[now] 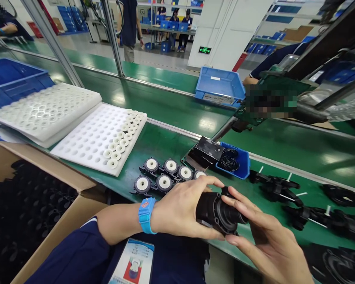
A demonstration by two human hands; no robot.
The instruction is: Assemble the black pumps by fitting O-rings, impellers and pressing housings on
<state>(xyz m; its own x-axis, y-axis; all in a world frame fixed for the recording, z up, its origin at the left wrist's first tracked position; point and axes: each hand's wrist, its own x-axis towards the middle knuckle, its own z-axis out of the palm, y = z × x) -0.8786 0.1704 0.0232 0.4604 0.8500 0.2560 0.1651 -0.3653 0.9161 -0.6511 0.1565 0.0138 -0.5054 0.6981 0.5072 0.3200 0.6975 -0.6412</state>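
A round black plastic housing (214, 213) is held up over the front edge of the bench between both hands. My left hand (180, 207), with a blue wrist strap (147, 213), wraps round its left side. The fingers and thumb of my right hand (266, 232) close on its right end, where a narrower black neck (235, 213) sticks out. Beyond my left hand stand several black housings (142, 184) with white rings in them. The palm side of the left hand is hidden.
White foam trays (85, 138) with white rings lie at the left, beside a cardboard box (85, 193) of black parts. A small blue bin (244, 169) holds black rings. More black parts (278, 187) lie at the right, under a machine arm (263, 98). A co-worker's arm (272, 61) shows behind.
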